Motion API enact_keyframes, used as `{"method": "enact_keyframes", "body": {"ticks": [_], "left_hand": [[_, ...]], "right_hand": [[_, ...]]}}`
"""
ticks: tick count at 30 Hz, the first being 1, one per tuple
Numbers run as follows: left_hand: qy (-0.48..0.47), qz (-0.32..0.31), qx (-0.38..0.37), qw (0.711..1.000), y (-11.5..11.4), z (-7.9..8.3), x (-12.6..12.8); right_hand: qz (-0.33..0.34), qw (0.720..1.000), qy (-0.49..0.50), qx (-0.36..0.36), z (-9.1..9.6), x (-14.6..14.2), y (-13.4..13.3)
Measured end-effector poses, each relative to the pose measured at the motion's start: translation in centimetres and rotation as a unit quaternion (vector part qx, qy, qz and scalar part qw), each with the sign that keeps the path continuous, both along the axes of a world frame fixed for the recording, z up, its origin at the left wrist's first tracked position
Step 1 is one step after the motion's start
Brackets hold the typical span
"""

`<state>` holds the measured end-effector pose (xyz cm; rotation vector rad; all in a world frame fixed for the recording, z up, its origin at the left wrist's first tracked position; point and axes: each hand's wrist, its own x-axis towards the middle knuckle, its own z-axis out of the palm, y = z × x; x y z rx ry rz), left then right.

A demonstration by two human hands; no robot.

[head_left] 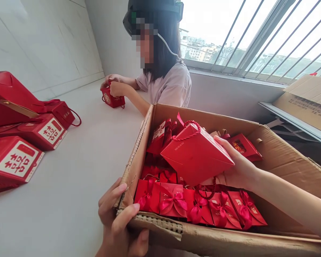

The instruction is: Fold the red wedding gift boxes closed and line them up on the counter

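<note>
reaching over the cardboard box [216,236] from the right with a nearly straight arm [291,200], and pinching a tipped red bag [195,153] in the right hand [238,166], with the thumb on top and the other fingers mostly hidden behind it. holding the red bag just over small red boxes [173,201] with bows. gripping the cardboard box's near left corner with bent fingers of the left hand [120,217].

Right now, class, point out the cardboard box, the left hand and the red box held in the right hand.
Cardboard box [286,160]: head view, bare inner wall.
Left hand [119,223]: head view, its middle.
Held red box [189,155]: head view, broad side.
</note>
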<state>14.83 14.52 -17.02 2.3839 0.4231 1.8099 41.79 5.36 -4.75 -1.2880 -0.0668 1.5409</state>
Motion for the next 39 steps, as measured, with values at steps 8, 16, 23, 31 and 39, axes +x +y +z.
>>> {"method": "enact_keyframes", "body": {"ticks": [8, 16, 23, 31, 39], "left_hand": [[0.05, 0.038, -0.014, 0.998, -0.9, 0.5, -0.3], [0.109, 0.171, 0.017, 0.979, -5.6, 8.7, 4.3], [0.139, 0.067, 0.019, 0.988, -13.2, 8.0, 12.1], [0.028, -0.029, -0.002, 0.999, -11.1, 11.0, 9.2], [0.15, -0.145, 0.071, 0.975, -13.2, 8.3, 9.9]], "right_hand": [[-0.024, 0.998, -0.034, 0.042, 0.6, -2.0, -0.7], [0.058, 0.994, 0.019, 0.09, 0.9, -2.8, -1.6], [0.012, 0.988, 0.024, 0.155, 1.5, -2.9, -1.7], [-0.002, 0.982, 0.034, 0.184, 2.0, -3.0, -2.1], [-0.03, 0.981, 0.018, 0.192, 1.9, -2.6, -2.0]]}}
